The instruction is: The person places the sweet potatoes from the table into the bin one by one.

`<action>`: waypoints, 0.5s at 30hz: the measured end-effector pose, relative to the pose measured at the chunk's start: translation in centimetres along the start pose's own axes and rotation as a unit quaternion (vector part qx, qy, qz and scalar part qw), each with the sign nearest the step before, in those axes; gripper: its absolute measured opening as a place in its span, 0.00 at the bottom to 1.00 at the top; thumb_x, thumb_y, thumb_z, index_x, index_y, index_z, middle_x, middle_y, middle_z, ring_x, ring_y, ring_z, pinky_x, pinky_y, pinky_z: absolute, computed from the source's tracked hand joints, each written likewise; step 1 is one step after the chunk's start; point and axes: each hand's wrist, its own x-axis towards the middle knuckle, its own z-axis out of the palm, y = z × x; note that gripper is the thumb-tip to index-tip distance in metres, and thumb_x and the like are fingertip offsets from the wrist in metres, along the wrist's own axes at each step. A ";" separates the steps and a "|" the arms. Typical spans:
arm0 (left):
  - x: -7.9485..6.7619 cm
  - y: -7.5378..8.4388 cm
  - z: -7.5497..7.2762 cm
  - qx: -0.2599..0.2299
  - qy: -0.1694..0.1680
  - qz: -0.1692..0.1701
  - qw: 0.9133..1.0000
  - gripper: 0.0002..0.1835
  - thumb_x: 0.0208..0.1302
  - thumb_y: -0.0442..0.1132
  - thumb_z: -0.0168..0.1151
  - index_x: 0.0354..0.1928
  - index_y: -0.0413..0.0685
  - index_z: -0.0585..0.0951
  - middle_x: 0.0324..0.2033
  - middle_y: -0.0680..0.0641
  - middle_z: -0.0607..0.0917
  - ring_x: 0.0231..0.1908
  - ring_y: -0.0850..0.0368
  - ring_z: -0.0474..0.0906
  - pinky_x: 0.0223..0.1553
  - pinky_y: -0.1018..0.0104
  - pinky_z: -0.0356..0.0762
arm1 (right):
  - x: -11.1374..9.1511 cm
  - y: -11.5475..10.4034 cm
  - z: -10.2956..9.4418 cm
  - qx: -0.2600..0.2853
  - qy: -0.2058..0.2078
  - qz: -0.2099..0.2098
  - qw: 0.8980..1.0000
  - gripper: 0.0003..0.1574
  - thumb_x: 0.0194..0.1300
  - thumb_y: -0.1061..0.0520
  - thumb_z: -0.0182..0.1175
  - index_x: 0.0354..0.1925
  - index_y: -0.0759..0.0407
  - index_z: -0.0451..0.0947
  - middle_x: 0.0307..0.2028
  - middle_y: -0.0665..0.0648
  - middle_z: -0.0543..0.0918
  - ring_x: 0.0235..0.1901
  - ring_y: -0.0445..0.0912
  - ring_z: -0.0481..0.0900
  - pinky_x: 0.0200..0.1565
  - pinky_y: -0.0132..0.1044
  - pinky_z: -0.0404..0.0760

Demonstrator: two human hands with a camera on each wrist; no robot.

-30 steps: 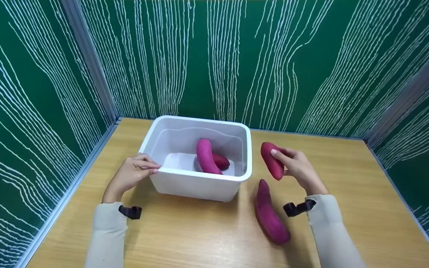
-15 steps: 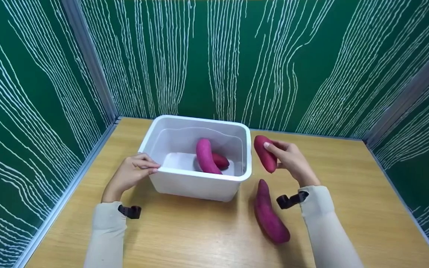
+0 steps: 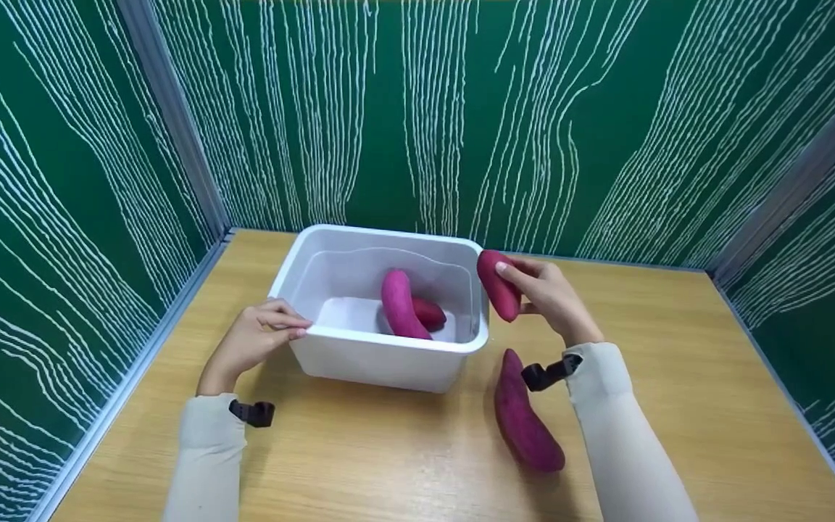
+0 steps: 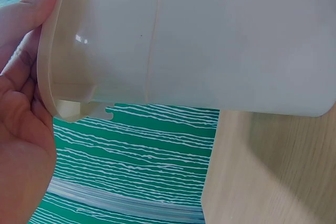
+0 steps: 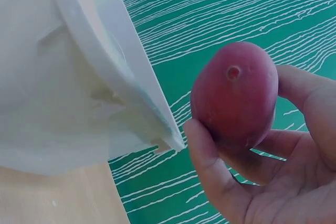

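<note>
A white plastic bin (image 3: pixel 381 362) stands on the table, and my left hand (image 3: pixel 254 337) pinches its rim at the front left corner. The left wrist view has the thumb and fingers on either side of that rim (image 4: pixel 46 51). My right hand (image 3: pixel 551 293) grips a red sweet potato (image 3: pixel 499 285) at the bin's right rim, held up and tilted. In the right wrist view the sweet potato (image 5: pixel 236 95) shows end-on between thumb and fingers. Inside the bin, a pink sweet potato (image 3: pixel 399 304) leans over a dark red one (image 3: pixel 429 314).
A long purple sweet potato (image 3: pixel 522 417) lies on the wooden table (image 3: pixel 359 457), right of the bin and below my right forearm. Green panels (image 3: pixel 432 116) with white wavy lines wall in the back and both sides.
My right hand has moved left and away from me with the red sweet potato, from beside the bin to its right rim. The left hand and the bin stay still.
</note>
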 end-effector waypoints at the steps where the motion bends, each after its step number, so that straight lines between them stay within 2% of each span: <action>1: 0.0 0.0 0.0 0.000 -0.001 -0.001 1.000 0.07 0.58 0.34 0.68 0.38 0.49 0.89 0.37 0.48 0.84 0.46 0.53 0.73 0.52 0.58 0.71 | 0.1 -0.1 0.1 -0.002 0.001 -0.001 1.000 0.45 0.62 0.33 0.58 0.67 0.56 0.66 0.56 0.62 0.75 0.51 0.54 0.73 0.43 0.40 0.82; 11: 0.0 0.1 0.0 -0.006 0.003 -0.003 1.000 0.07 0.58 0.35 0.68 0.38 0.49 0.89 0.37 0.47 0.84 0.47 0.52 0.74 0.55 0.55 0.70 | 0.8 -1.3 1.0 -0.001 -0.002 0.007 1.000 0.46 0.62 0.33 0.59 0.68 0.56 0.64 0.58 0.62 0.74 0.53 0.55 0.72 0.44 0.40 0.82; 15: -0.1 0.1 0.1 -0.003 0.004 0.005 1.000 0.07 0.57 0.34 0.69 0.38 0.48 0.89 0.37 0.47 0.84 0.46 0.53 0.73 0.52 0.59 0.71 | 1.3 -1.7 1.4 0.006 -0.004 0.009 1.000 0.45 0.62 0.34 0.59 0.68 0.57 0.64 0.57 0.62 0.74 0.52 0.54 0.72 0.45 0.41 0.82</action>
